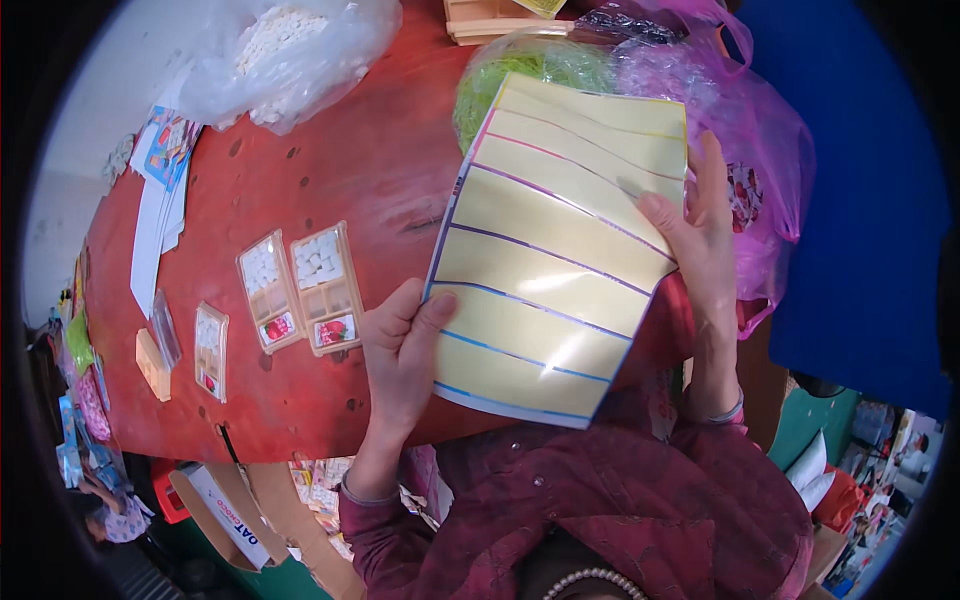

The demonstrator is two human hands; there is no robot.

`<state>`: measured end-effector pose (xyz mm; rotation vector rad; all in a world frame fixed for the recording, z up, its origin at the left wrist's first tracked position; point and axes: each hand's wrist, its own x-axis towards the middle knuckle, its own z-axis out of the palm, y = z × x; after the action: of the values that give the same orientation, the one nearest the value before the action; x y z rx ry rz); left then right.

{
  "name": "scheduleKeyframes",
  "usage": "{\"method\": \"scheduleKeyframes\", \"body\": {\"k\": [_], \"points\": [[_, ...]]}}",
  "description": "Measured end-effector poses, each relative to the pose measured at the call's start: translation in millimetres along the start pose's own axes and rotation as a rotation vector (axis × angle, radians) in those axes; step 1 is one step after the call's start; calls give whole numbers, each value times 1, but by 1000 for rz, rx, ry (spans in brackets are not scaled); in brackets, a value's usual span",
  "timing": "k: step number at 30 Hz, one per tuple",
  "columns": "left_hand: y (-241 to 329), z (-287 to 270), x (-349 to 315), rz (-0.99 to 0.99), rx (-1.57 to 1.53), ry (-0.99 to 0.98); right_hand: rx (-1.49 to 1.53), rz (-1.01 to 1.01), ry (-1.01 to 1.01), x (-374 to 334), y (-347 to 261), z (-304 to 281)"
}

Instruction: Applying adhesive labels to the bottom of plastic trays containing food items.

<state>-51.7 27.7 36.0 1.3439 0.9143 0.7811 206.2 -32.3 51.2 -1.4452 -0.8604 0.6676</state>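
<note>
A glossy pale-yellow sheet (555,255), crossed by thin purple, pink and blue lines, is held up in front of me and bends slightly. It looks like the backing of a sticker sheet. My left hand (403,335) pinches its left edge, thumb on top and fingers curled under. At the right edge my right hand (702,235) grips it with the thumb on its face, the other fingers partly behind. Left of my left hand lie compartment trays (320,290) with white pieces and a small red-fruit picture, and a similar tray (210,352) beyond them.
The red table (310,190) carries a clear bag of white pieces (290,50), printed sheets (165,190) and a tan tray on its side (152,365). Behind the held sheet stand a bag of green shreds (530,65) and a pink plastic bag (770,130). Cardboard boxes (275,500) are below the table edge.
</note>
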Motion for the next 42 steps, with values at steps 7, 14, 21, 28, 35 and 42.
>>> {"method": "scheduleKeyframes", "body": {"k": [7,14,21,28,35,42], "points": [[0,4,-2,106,73,84,-429,-155,-218,-14,13,-11],[-3,5,-9,79,147,4,-231,-48,-318,-24,25,-3],[-8,12,-11,230,304,-1,-218,165,-277,-27,35,-10],[-2,6,-10,467,760,186,53,310,-415,-46,5,-21],[-3,19,-30,-174,25,-485,22,614,-407,-59,9,-72],[-23,42,-26,-337,-209,-600,142,925,-471,-140,59,-149]]}}
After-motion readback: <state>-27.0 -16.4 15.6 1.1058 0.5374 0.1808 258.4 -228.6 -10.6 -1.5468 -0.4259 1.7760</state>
